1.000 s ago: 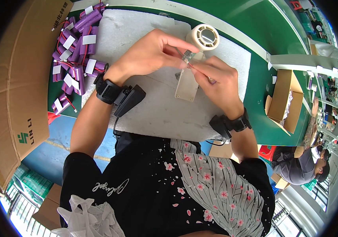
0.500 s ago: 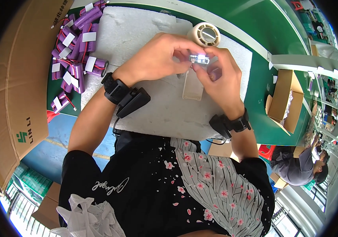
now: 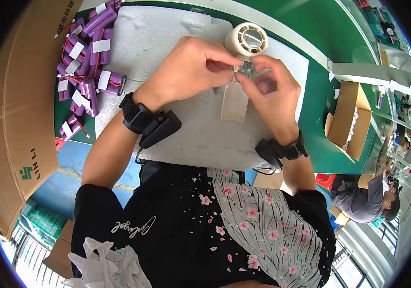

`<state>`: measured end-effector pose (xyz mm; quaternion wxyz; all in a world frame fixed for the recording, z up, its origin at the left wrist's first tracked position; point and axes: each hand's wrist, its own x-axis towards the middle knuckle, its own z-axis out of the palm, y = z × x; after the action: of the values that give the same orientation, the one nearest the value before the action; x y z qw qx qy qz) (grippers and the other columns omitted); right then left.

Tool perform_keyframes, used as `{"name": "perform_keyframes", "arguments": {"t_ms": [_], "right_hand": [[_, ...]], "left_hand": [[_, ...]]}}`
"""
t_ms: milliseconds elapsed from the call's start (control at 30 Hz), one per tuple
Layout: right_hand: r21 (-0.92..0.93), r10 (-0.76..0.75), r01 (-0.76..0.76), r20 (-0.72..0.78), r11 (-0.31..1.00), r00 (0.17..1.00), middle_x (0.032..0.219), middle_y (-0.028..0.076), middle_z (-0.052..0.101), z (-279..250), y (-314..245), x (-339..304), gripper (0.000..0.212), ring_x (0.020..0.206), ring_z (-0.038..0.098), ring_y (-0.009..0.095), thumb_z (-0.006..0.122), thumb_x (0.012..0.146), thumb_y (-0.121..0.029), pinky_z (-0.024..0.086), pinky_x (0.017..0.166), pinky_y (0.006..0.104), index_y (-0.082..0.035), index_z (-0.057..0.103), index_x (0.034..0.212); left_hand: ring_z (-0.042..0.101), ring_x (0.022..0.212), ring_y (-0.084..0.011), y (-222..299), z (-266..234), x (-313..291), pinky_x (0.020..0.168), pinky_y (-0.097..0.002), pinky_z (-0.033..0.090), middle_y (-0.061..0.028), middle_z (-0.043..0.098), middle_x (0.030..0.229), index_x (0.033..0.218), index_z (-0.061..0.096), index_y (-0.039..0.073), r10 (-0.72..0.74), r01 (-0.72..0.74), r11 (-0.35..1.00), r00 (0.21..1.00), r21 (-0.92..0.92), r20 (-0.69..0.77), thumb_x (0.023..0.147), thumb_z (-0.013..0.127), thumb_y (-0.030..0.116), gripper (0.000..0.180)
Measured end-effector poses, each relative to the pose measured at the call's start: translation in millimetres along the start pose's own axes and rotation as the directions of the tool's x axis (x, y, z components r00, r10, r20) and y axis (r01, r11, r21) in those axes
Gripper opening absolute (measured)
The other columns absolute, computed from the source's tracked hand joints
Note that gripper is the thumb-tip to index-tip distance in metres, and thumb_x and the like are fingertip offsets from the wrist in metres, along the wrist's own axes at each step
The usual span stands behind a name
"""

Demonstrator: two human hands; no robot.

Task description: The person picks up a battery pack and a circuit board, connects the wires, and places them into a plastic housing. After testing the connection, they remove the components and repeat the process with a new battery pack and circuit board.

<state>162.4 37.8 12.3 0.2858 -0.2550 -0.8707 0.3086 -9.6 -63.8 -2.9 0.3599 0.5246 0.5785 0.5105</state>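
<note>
Between both hands is a small circuit board (image 3: 245,68), held just below the round head of a cream handheld fan (image 3: 232,46). My left hand (image 3: 191,72) pinches the board's left end between thumb and fingertips. My right hand (image 3: 277,91) grips its right end, with the thumb below and the index finger above. Under the hands the fan's cream handle (image 3: 234,106) extends toward me, lying on the white foam sheet (image 3: 181,129). Fingers cover part of the board and the upper handle.
Purple battery packs (image 3: 90,91) with red wires and white tabs lie heaped left of the foam. A large cardboard box (image 3: 18,110) stands at the far left. On the green table (image 3: 313,149), an open carton (image 3: 347,120) sits at the right. Another person (image 3: 359,197) is farther right.
The bright glare on the circuit board has gone, and its dark face now shows. Both hands have shifted slightly and still hold it.
</note>
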Motion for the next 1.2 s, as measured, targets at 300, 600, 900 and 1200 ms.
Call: {"name": "perform_keyframes", "arguments": {"t_ms": [300,600,900,1200], "right_hand": [[-0.04,-0.164,0.163,-0.017,0.986,0.986,0.086,0.003,0.067,2.1,10.5,0.2,0.035,0.061,0.059,0.007,0.084,0.068,-0.009,0.046,0.052,0.0194,-0.008,0.073,0.101],[-0.064,-0.133,0.131,-0.028,0.989,0.991,0.086,0.003,0.068,3.3,8.7,0.5,0.035,0.062,0.059,0.007,0.083,0.068,-0.008,0.047,0.053,0.0197,-0.008,0.074,0.101],[-0.003,-0.01,0.01,0.049,1.0,0.999,0.089,0.003,0.067,-4.2,-0.4,-1.4,0.03,0.061,0.056,0.007,0.077,0.073,-0.005,0.044,0.053,0.0199,-0.007,0.072,0.102],[-0.078,-0.05,0.059,0.12,0.995,0.991,0.088,0.004,0.065,-10.5,1.9,-3.6,0.023,0.059,0.059,0.013,0.074,0.075,-0.007,0.047,0.053,0.0252,-0.008,0.073,0.099]], "left_hand": [[0.068,0.069,-0.0221,-1.5,3.0,2.8,0.066,-0.029,0.055,-0.0104,0.071,0.084,0.096,0.073,0.005,0.237,-0.225,0.959,0.97,0.17,-0.056,0.073,0.07,0.003,0.024],[0.066,0.067,-0.0212,-1.2,4.3,2.4,0.062,-0.0286,0.053,-0.0094,0.07,0.082,0.093,0.073,0.004,0.206,-0.191,0.966,0.976,0.174,-0.07,0.072,0.07,0.004,0.021],[0.067,0.071,-0.0186,-3.5,1.8,2.2,0.067,-0.0283,0.054,-0.0065,0.068,0.08,0.095,0.073,0.006,0.16,-0.156,0.984,0.986,0.08,-0.049,0.075,0.071,0.004,0.021],[0.063,0.071,-0.0145,-0.7,2.8,0.1,0.066,-0.0278,0.051,-0.008,0.066,0.079,0.111,0.065,0.008,-0.134,0.139,0.99,0.986,-0.039,0.101,0.078,0.067,0.003,0.033]]}}
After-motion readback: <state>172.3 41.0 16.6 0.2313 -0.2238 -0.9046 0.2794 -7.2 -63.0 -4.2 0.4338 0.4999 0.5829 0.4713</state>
